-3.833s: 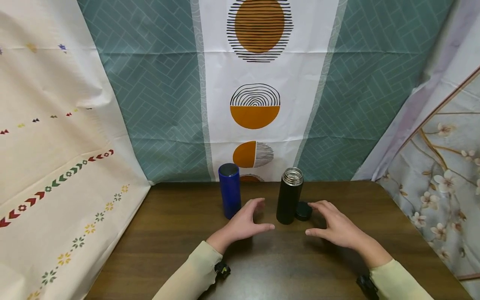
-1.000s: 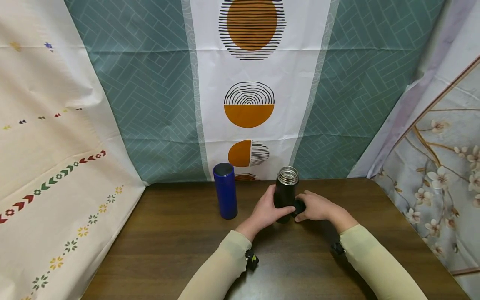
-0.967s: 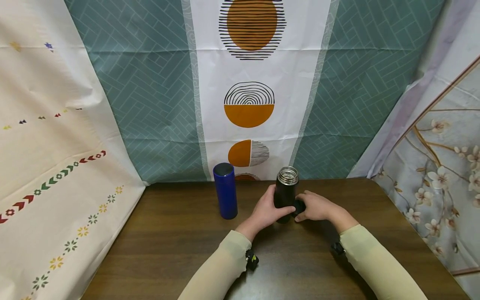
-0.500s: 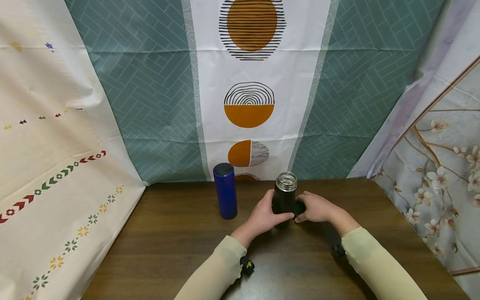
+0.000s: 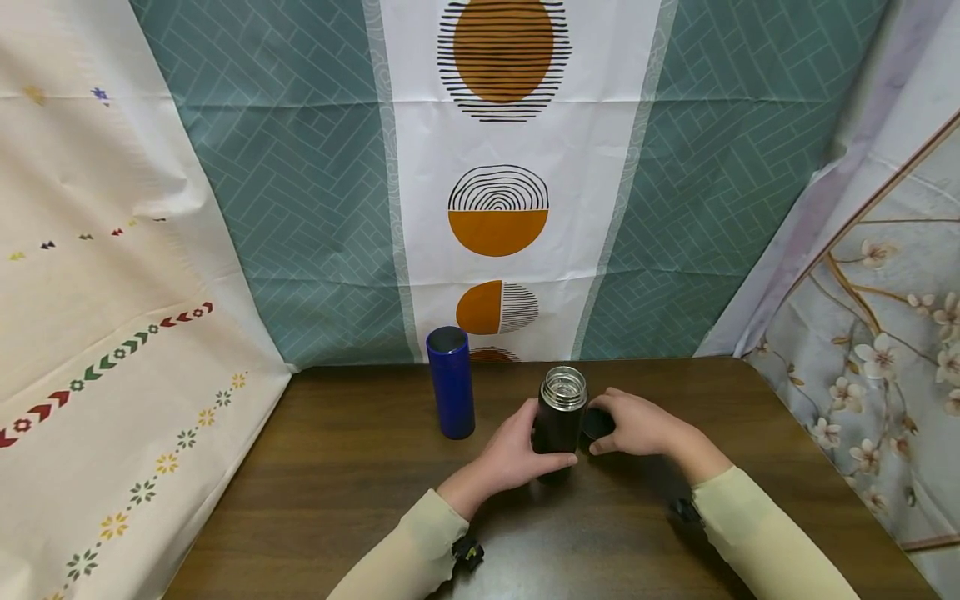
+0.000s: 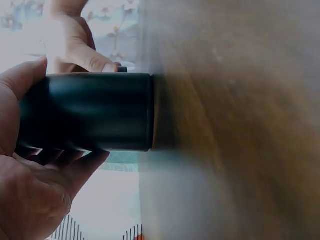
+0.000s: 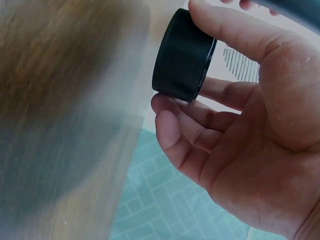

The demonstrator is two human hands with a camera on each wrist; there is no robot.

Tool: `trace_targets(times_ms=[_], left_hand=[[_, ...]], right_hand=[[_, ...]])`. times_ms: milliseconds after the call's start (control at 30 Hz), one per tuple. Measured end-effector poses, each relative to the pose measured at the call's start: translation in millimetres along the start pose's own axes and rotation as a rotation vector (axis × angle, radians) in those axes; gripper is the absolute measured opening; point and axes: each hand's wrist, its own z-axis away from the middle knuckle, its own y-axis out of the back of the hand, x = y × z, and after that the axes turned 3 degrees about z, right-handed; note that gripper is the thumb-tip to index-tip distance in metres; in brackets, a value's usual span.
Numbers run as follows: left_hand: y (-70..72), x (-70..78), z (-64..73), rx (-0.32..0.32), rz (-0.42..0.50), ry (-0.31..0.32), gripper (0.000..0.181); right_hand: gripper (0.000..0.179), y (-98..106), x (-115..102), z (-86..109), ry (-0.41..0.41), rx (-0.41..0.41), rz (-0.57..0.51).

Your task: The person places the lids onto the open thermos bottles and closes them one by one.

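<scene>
A black thermos flask [image 5: 557,427] stands upright with its steel threaded mouth [image 5: 564,385] uncovered. My left hand [image 5: 512,454] grips its body, thumb in front and fingers behind, as the left wrist view also shows around the dark flask [image 6: 95,112]. Just to the right, my right hand [image 5: 641,423] pinches the black round lid [image 5: 597,423] between thumb and fingers. In the right wrist view the lid [image 7: 182,57] is tilted, the thumb on its upper edge and fingertips below. The lid sits close beside the flask's side.
A blue cylindrical bottle [image 5: 452,387] with a dark top stands to the left, near the back of the brown wooden table [image 5: 337,467]. Behind the table hangs a green and white patterned cloth [image 5: 315,183]. Printed cloths line both sides.
Both hands have come in from their earlier spread pose; the left has taken hold of the flask and the right the lid. Lately the left hand has brought the flask nearer and slightly left.
</scene>
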Motion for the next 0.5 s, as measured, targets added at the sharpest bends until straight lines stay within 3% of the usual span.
trace_targets(times_ms=[233,500], left_hand=[[13.0,6.7,24.9,-0.046,0.069,0.028,0.081],[23.1,6.6,45.9,-0.057,0.045,0.015,0.078]], right_hand=[[0.063,3,-13,8.9,0.036,0.004,-0.01],[0.062,9,-31,20.8,0.089,0.043,-0.001]])
